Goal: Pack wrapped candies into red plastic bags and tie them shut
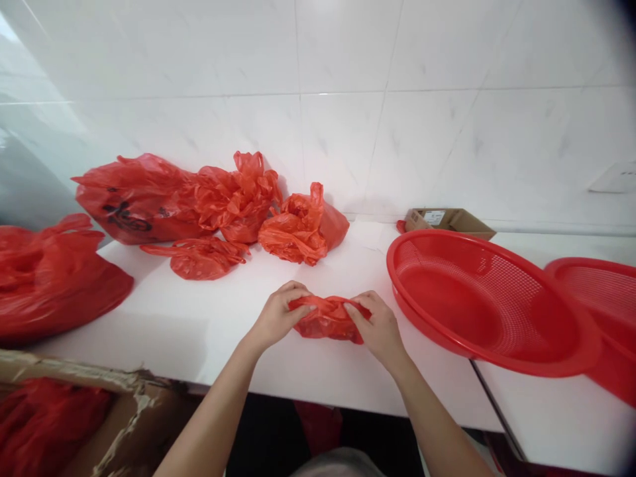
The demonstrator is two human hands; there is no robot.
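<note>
A small red plastic bag (328, 321) lies near the front edge of the white table, its top gathered between my two hands. My left hand (281, 315) pinches the bag's left end between thumb and fingers. At its right end my right hand (377, 324) does the same, thumb pressed on the plastic. What the bag contains, if anything, cannot be made out. Behind it sit a flattened red bag (206, 258) and a fuller, crumpled red bag (303, 228), both apart from my hands.
Bulky red bags (144, 199) stand along the tiled wall, with another large bag (54, 281) at the left. A red colander (477, 305) and a second one (606, 305) are on the right, before a small cardboard box (452, 222). A torn carton (144, 404) is lower left.
</note>
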